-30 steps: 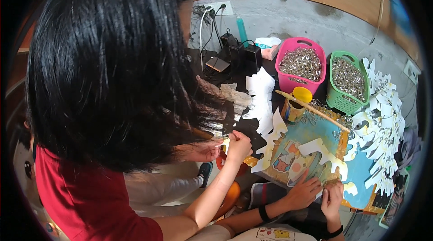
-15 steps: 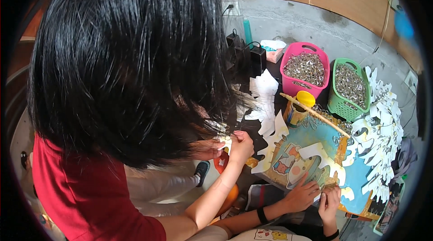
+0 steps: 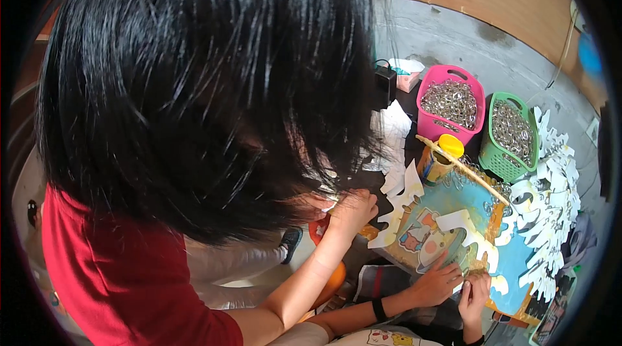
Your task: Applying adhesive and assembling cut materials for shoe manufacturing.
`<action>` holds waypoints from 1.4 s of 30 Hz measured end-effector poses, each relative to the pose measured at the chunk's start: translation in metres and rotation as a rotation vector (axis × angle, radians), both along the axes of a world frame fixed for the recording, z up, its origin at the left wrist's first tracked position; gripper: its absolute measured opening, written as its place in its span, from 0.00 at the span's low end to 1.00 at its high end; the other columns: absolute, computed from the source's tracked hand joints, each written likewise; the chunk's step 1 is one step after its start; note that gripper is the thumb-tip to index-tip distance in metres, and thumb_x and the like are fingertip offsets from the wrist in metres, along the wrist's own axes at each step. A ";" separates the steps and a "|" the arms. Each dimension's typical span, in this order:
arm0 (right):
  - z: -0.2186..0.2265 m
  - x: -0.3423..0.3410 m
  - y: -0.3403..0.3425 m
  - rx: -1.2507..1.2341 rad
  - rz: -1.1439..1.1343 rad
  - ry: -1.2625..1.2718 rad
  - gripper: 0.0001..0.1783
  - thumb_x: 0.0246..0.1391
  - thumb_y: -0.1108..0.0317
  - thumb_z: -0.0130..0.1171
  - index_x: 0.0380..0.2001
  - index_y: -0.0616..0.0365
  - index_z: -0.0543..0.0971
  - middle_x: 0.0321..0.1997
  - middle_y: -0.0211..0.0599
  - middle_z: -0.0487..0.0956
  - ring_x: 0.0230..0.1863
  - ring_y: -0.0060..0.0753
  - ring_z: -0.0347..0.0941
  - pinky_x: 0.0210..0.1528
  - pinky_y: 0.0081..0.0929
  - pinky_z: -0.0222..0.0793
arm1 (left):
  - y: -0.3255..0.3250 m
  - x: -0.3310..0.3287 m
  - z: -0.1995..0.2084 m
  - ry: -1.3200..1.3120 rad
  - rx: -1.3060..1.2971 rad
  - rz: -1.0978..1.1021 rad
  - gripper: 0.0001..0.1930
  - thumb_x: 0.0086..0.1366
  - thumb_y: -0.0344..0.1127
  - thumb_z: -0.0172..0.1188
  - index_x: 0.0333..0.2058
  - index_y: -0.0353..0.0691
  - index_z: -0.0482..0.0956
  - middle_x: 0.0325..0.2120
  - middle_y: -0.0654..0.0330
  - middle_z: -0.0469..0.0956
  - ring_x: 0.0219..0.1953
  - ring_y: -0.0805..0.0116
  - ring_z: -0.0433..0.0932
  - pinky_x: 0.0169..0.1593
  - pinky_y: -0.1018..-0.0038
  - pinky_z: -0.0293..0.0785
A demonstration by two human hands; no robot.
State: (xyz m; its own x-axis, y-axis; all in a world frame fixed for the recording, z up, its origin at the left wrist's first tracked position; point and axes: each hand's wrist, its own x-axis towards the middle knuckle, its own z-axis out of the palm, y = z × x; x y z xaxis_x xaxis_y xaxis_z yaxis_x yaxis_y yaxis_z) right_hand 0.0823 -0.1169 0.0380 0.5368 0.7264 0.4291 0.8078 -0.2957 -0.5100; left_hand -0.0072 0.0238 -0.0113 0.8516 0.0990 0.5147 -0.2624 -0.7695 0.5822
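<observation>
At the lower right, my left hand point(image 3: 437, 284) has its fingers curled over the near edge of a blue-and-tan work board point(image 3: 470, 200). A small white paper piece point(image 3: 457, 287) shows as a sliver at its fingertips. Right beside it my right hand point(image 3: 475, 295) is closed, thumb against fingers, and what it grips is mostly hidden. Just beyond my hands lies a jagged white paper cutout point(image 3: 470, 232) with yellowish marks. A cartoon picture point(image 3: 421, 242) is on the board to its left. Another jagged cutout point(image 3: 405, 207) lies on the board's left edge.
A co-worker in a red sleeve point(image 3: 123, 275) leans in from the left, hair covering much of their hands. Behind stand a pink basket point(image 3: 479, 96) and a green basket point(image 3: 508, 168) of metal rings, and a yellow-lidded jar point(image 3: 437, 168) with a stick point(image 3: 473, 174). Cutouts point(image 3: 551, 216) pile at right.
The view has shifted slightly, so the baskets and board sit farther right. The co-worker's head leans farther right over their hands. My hands stay close together at the board's edge.
</observation>
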 end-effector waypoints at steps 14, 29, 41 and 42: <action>0.009 -0.009 0.006 -0.016 0.033 -0.033 0.04 0.52 0.75 0.48 0.29 0.64 0.72 0.30 0.48 0.73 0.36 0.53 0.68 0.57 0.49 0.58 | 0.000 -0.001 0.004 0.008 -0.004 -0.001 0.11 0.53 0.29 0.56 0.37 0.38 0.73 0.38 0.60 0.70 0.52 0.64 0.68 0.67 0.43 0.44; 0.013 -0.016 0.011 -0.017 -0.014 -0.028 0.04 0.51 0.76 0.48 0.28 0.65 0.72 0.29 0.48 0.73 0.34 0.53 0.67 0.55 0.48 0.59 | 0.002 -0.002 0.001 -0.020 0.010 0.016 0.13 0.53 0.30 0.56 0.39 0.36 0.76 0.40 0.59 0.73 0.53 0.65 0.70 0.70 0.47 0.40; 0.010 -0.020 0.006 -0.050 -0.028 -0.051 0.06 0.53 0.75 0.47 0.31 0.65 0.74 0.33 0.51 0.75 0.38 0.58 0.69 0.58 0.51 0.58 | 0.004 -0.004 0.007 0.030 -0.034 -0.066 0.10 0.56 0.29 0.54 0.37 0.34 0.75 0.38 0.55 0.72 0.50 0.61 0.71 0.69 0.45 0.42; 0.010 -0.020 0.006 -0.051 -0.030 -0.052 0.06 0.53 0.75 0.47 0.31 0.65 0.74 0.33 0.51 0.75 0.38 0.58 0.69 0.58 0.51 0.58 | 0.005 -0.004 0.008 0.026 -0.035 -0.064 0.10 0.56 0.29 0.54 0.37 0.34 0.75 0.38 0.56 0.72 0.50 0.62 0.71 0.69 0.45 0.42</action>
